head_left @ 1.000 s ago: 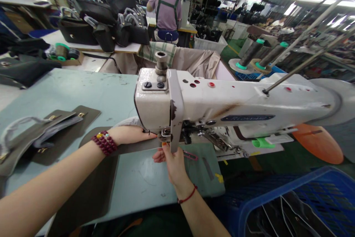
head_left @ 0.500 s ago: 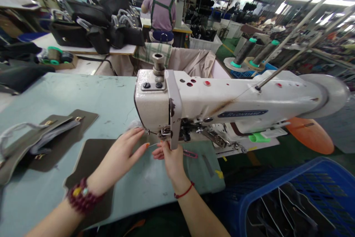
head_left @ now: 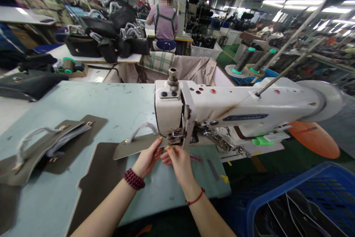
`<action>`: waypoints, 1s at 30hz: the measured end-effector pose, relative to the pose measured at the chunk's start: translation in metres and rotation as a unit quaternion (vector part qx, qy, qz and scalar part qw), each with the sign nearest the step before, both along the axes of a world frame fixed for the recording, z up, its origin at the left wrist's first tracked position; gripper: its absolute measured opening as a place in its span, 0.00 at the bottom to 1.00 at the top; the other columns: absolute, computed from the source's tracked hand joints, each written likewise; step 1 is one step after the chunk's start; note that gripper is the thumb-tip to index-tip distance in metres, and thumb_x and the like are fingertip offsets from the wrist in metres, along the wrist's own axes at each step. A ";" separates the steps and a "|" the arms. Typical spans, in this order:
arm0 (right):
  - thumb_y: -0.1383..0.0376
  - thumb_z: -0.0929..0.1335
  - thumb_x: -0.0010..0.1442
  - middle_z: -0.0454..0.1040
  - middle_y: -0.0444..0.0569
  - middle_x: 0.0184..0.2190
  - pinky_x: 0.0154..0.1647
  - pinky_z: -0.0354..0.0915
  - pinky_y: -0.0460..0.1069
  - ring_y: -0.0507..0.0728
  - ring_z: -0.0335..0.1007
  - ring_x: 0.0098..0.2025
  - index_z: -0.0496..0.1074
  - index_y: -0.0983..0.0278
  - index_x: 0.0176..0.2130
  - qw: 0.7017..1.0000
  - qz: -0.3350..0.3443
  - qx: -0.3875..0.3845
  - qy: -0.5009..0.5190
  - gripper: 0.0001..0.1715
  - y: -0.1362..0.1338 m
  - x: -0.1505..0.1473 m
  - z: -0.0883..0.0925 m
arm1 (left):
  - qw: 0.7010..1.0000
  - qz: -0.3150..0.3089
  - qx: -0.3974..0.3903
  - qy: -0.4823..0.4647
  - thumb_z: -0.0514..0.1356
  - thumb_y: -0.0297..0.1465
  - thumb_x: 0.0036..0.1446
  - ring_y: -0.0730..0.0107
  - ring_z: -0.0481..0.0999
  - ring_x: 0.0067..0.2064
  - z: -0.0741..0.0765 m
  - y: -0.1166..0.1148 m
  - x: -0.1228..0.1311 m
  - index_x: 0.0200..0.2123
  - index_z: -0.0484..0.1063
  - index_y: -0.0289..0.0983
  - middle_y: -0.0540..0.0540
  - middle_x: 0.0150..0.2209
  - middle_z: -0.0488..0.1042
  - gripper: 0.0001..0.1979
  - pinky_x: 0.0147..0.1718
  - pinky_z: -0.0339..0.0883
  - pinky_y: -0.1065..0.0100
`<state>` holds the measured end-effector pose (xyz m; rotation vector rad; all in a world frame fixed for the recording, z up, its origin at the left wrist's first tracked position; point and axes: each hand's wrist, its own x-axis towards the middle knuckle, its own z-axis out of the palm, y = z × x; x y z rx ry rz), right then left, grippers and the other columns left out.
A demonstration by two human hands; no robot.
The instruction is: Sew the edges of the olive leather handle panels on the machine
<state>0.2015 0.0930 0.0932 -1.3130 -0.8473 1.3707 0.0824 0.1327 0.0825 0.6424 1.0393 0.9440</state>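
Observation:
A dark grey bag panel (head_left: 135,147) with a plastic-wrapped handle (head_left: 142,126) lies at the head of a white sewing machine (head_left: 169,107), its right end hidden under the presser area. My left hand (head_left: 148,159) pinches the panel's near edge between thumb and fingers. Just to its right, my right hand (head_left: 180,163) has thumb and forefinger pressed together at the same edge, close below the needle area. A pink-handled small tool (head_left: 196,158) lies beyond the right hand. Another flat dark panel (head_left: 97,178) lies left of my left forearm.
Further grey bag pieces with a wrapped handle (head_left: 52,144) lie at the table's left. A blue basket (head_left: 251,207) with dark pieces stands at the lower right. Thread spools (head_left: 244,61) stand behind the machine. Beyond, a person (head_left: 165,22) sits with their back turned, near black bags (head_left: 83,44).
My left hand has gone from spread fingers beside the machine head to gripping the panel's edge. The handled panel now shows left of the machine head. The view has shifted slightly.

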 end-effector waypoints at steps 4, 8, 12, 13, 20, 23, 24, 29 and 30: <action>0.46 0.68 0.55 0.78 0.52 0.24 0.22 0.65 0.42 0.50 0.72 0.21 0.73 0.69 0.34 1.000 0.013 -0.019 0.005 0.27 -0.015 0.002 -0.006 | 0.995 0.012 -0.011 0.101 0.68 0.48 0.42 0.74 0.65 0.23 0.002 0.003 -0.016 0.18 0.70 0.34 0.51 0.18 0.67 0.22 0.26 0.61 0.70; 0.46 0.67 0.55 0.78 0.52 0.24 0.22 0.64 0.42 0.51 0.72 0.21 0.73 0.70 0.34 0.999 0.031 -0.038 0.015 0.28 -0.028 0.001 -0.014 | 0.980 0.006 -0.030 0.198 0.68 0.50 0.38 0.65 0.72 0.28 0.003 0.005 -0.027 0.22 0.77 0.33 0.45 0.22 0.76 0.23 0.31 0.66 0.67; 0.46 0.67 0.55 0.78 0.52 0.24 0.22 0.63 0.42 0.50 0.72 0.21 0.73 0.69 0.34 0.998 0.035 -0.041 0.023 0.27 -0.032 0.000 -0.019 | 0.965 -0.013 -0.041 0.259 0.67 0.52 0.40 0.58 0.77 0.35 0.003 0.004 -0.029 0.27 0.80 0.32 0.40 0.29 0.80 0.26 0.39 0.68 0.63; 0.46 0.67 0.55 0.78 0.51 0.24 0.22 0.63 0.42 0.50 0.72 0.21 0.73 0.69 0.34 0.998 0.034 -0.042 0.025 0.27 -0.032 0.000 -0.020 | 0.962 -0.018 -0.038 0.269 0.66 0.53 0.40 0.57 0.78 0.36 0.003 0.004 -0.028 0.28 0.80 0.33 0.40 0.31 0.80 0.26 0.40 0.69 0.63; 0.49 0.67 0.56 0.78 0.50 0.24 0.23 0.63 0.42 0.50 0.72 0.21 0.73 0.68 0.33 0.998 0.035 -0.042 0.035 0.24 -0.031 0.001 -0.020 | 0.946 -0.029 0.002 0.323 0.63 0.51 0.44 0.59 0.78 0.34 0.009 0.004 -0.025 0.28 0.79 0.35 0.44 0.27 0.80 0.23 0.38 0.69 0.66; 0.50 0.67 0.57 0.78 0.50 0.24 0.23 0.63 0.42 0.50 0.71 0.21 0.73 0.68 0.34 0.998 0.034 -0.043 0.037 0.22 -0.032 0.003 -0.020 | 0.939 -0.026 0.012 0.343 0.62 0.51 0.45 0.58 0.78 0.33 0.014 0.004 -0.023 0.27 0.79 0.36 0.44 0.25 0.79 0.23 0.36 0.69 0.65; 0.50 0.67 0.57 0.78 0.50 0.23 0.23 0.63 0.42 0.50 0.71 0.21 0.73 0.68 0.33 0.998 0.033 -0.043 0.039 0.22 -0.032 0.003 -0.020 | 0.936 -0.025 0.016 0.350 0.62 0.51 0.45 0.56 0.78 0.33 0.016 0.003 -0.023 0.27 0.79 0.36 0.44 0.25 0.79 0.22 0.36 0.69 0.65; 0.50 0.67 0.56 0.78 0.50 0.23 0.22 0.63 0.42 0.50 0.71 0.21 0.73 0.68 0.33 0.998 0.034 -0.043 0.044 0.23 -0.034 0.006 -0.018 | 0.924 -0.024 0.027 0.382 0.62 0.47 0.45 0.49 0.78 0.39 0.020 -0.002 -0.023 0.33 0.81 0.38 0.44 0.28 0.80 0.20 0.40 0.69 0.60; 0.49 0.68 0.56 0.78 0.50 0.23 0.23 0.63 0.42 0.50 0.71 0.21 0.73 0.68 0.33 0.998 0.035 -0.042 0.045 0.23 -0.034 0.007 -0.018 | 0.922 -0.025 0.028 0.385 0.62 0.47 0.46 0.47 0.78 0.40 0.019 -0.003 -0.024 0.35 0.81 0.39 0.44 0.29 0.80 0.20 0.42 0.68 0.59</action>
